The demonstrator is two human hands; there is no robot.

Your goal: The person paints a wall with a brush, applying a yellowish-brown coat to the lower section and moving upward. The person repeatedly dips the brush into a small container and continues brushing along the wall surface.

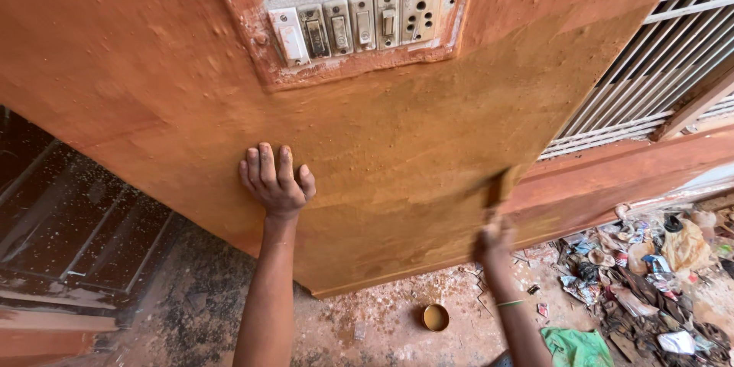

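A dark slatted door stands at the far left beside the orange wall. The left hand presses flat against that wall, its grip spread wide and empty, below a row of switches. Further right, the right hand closes its grip on a paintbrush touching the wall, blurred. A small tin sits on the floor, with scattered litter beyond it.

left hand flat, fingers spread, right hand gripping
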